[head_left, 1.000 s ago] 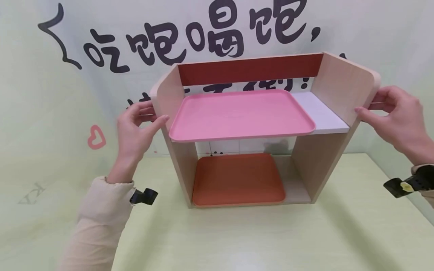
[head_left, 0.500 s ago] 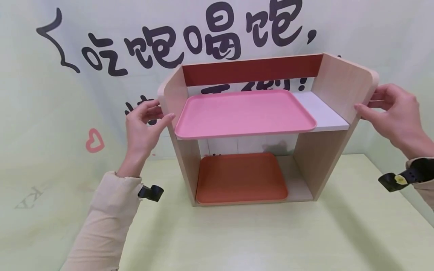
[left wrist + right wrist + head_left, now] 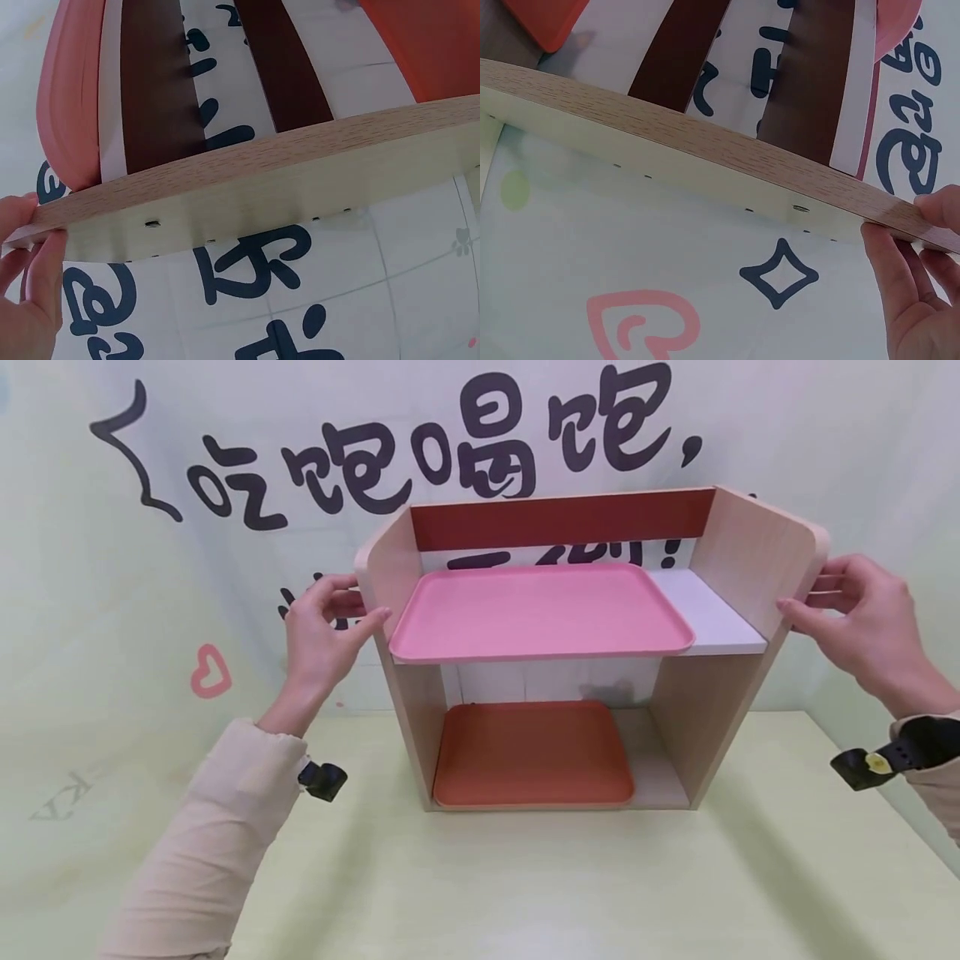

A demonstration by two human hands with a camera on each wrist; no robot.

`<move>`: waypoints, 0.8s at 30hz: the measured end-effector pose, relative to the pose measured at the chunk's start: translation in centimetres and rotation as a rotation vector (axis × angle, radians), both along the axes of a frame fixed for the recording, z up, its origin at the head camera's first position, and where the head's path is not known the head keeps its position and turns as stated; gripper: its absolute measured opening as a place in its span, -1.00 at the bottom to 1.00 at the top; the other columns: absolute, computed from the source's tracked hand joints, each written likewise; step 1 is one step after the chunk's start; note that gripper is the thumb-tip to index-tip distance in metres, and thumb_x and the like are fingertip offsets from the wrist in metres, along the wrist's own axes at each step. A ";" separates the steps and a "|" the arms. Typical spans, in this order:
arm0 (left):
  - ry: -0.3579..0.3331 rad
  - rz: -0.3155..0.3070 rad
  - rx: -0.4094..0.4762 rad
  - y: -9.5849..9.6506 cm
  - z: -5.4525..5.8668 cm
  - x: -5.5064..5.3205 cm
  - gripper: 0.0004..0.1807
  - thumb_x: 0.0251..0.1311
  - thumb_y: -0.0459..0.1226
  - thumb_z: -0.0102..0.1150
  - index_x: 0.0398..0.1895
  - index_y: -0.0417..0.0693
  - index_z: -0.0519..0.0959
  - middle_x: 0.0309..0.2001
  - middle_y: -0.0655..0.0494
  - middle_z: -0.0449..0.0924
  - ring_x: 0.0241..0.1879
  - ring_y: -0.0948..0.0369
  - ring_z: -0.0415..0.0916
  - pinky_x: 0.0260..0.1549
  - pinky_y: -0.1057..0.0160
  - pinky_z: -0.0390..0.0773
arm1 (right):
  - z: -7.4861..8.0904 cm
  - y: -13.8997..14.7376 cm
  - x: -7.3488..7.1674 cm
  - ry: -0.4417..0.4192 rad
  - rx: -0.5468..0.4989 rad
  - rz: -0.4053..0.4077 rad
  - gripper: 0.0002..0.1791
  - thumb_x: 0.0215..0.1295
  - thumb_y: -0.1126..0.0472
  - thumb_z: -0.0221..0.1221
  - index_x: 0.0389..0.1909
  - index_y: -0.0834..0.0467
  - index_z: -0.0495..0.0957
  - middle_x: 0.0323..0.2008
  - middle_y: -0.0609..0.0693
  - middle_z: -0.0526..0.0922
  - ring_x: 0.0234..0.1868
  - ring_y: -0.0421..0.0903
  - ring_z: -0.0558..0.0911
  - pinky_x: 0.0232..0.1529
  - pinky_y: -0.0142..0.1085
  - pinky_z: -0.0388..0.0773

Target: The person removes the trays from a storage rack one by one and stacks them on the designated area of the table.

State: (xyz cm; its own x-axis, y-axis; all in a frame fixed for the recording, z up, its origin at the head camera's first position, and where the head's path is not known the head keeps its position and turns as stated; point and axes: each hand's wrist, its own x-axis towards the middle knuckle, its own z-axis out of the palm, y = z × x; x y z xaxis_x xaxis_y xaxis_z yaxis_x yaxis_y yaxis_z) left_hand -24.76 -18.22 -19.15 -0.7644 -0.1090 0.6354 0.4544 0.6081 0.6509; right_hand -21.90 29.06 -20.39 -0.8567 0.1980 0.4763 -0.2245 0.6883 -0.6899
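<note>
A small two-tier wooden shelf (image 3: 675, 727) stands on the table, its side panels pale wood and its upper board white. My left hand (image 3: 322, 639) pinches the front edge of its left panel (image 3: 225, 161), thumb inside and fingers outside. On the opposite side my right hand (image 3: 862, 618) grips the right panel (image 3: 705, 142) the same way. A pink tray (image 3: 543, 610) lies on the upper board toward the left. Below it, an orange tray (image 3: 532, 756) rests on the bottom board. Both wrist views show each hand's thumb and fingertips on the panel edges.
Behind the shelf hangs a white backdrop (image 3: 247, 410) with large dark lettering and a pink heart. A pale yellow-green table (image 3: 562, 877) spreads in front. A dark red strip (image 3: 562, 518) joins the panels at the top back.
In the head view the shelf's left panel and my left hand have shifted slightly right, and the right hand slightly left. Both hands keep their hold; the trays stay on their boards.
</note>
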 end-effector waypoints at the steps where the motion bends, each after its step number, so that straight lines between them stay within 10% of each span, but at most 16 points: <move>1: 0.001 0.000 -0.003 0.0 0.0 0.0 -0.53 -0.05 -0.21 0.28 -0.04 -0.19 0.46 -0.19 -0.12 0.55 -0.24 0.10 0.54 -0.12 0.24 0.48 | 0.0 0.0 0.0 0.003 -0.011 0.010 -0.68 0.09 0.11 0.20 -0.15 -0.06 0.34 -0.29 -0.26 0.39 -0.38 -0.52 0.40 -0.49 -0.74 0.35; 24: -0.199 -0.018 -0.025 -0.3 1.4 0.8 -0.49 -0.02 -0.18 0.26 0.01 -0.18 0.38 -0.13 -0.13 0.49 -0.20 0.13 0.52 -0.20 0.28 0.52 | 0.6 -0.1 0.1 -0.087 0.013 0.041 -0.55 0.09 0.06 0.18 -0.05 0.12 0.28 -0.17 0.00 0.39 -0.38 -0.51 0.40 -0.50 -0.66 0.41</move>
State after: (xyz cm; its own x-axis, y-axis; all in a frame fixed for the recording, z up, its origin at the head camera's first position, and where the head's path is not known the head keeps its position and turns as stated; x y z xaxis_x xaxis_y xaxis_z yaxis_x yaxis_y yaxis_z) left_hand -23.93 -18.51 -17.76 -0.8769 -0.0803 0.4739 0.3293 0.6178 0.7140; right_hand -21.76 28.96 -19.77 -0.9022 0.1559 0.4022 -0.1925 0.6888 -0.6989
